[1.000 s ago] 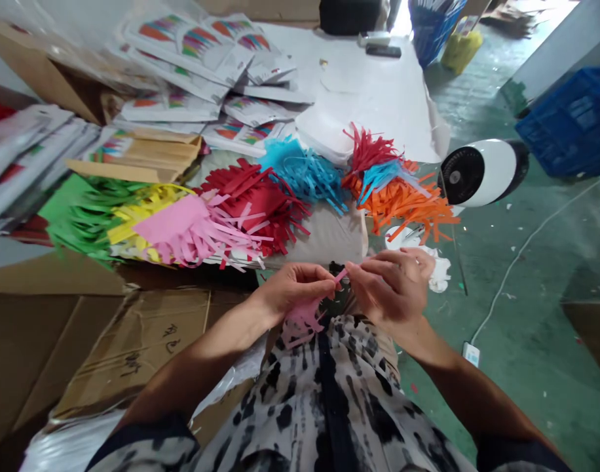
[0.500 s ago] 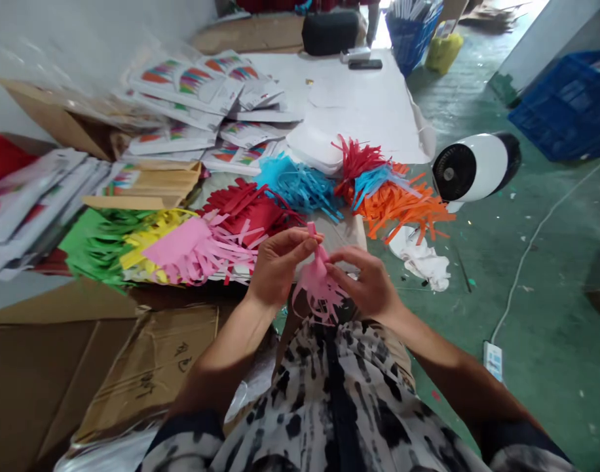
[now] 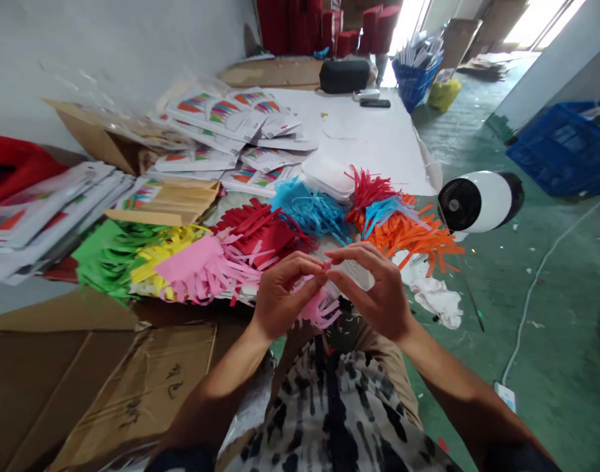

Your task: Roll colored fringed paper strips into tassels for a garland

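Both of my hands pinch one small pink fringed paper tassel [image 3: 319, 308] over my lap. My left hand [image 3: 280, 295] grips its top from the left with closed fingers. My right hand [image 3: 378, 288] pinches the same top end from the right, fingertips meeting the left ones. The pink strips hang down below my fingers. Just beyond lie piles of cut fringed paper: pink [image 3: 196, 269], red [image 3: 261, 229], blue [image 3: 310, 210], orange [image 3: 408, 229], yellow [image 3: 157, 252] and green [image 3: 108, 255].
Printed packaging cards [image 3: 221, 118] and a white sheet [image 3: 359, 131] cover the far table. Flattened cardboard [image 3: 84, 367] lies at the left. A small white fan [image 3: 477, 200], crumpled white paper [image 3: 437, 298], a cable [image 3: 536, 282] and blue crates [image 3: 565, 151] occupy the green floor at the right.
The tassel went from held low at my lap to raised before the paper piles. My fingertips have now closed together on its top, and the view has tilted up.
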`<action>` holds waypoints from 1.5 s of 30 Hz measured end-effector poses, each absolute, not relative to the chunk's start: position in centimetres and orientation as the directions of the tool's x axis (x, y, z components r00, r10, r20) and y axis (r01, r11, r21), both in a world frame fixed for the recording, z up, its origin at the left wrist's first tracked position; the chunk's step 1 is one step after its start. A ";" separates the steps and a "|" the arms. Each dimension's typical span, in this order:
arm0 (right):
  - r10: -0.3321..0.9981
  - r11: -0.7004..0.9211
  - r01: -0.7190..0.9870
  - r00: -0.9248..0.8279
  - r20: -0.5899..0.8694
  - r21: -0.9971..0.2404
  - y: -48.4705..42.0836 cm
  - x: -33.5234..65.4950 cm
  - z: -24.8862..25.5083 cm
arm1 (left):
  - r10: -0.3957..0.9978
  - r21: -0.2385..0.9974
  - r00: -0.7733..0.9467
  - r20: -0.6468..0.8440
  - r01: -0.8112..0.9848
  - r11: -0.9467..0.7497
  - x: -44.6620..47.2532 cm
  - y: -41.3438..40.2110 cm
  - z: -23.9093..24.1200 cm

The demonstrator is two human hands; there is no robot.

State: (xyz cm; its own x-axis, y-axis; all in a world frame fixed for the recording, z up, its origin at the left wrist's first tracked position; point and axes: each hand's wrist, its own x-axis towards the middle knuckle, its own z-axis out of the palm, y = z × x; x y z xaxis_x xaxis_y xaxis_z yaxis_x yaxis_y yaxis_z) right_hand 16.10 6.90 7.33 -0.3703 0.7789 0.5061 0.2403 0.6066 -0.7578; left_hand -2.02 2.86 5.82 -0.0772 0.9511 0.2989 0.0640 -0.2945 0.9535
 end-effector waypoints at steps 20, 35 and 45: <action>0.870 0.472 0.881 -0.460 0.177 -0.029 35.4 8.8 4.4 | 0.993 0.999 -0.114 0.004 -0.039 -0.008 -4.8 3.8 1.2; 0.825 0.557 0.638 -0.352 0.442 -0.531 28.7 10.2 6.8 | 0.964 0.975 -0.238 -0.118 -0.213 0.066 -4.6 1.9 0.8; 0.859 0.174 0.133 -0.505 0.084 -0.976 10.5 14.6 5.8 | 0.955 0.995 -0.297 -0.019 -0.104 -0.013 -2.5 0.0 1.9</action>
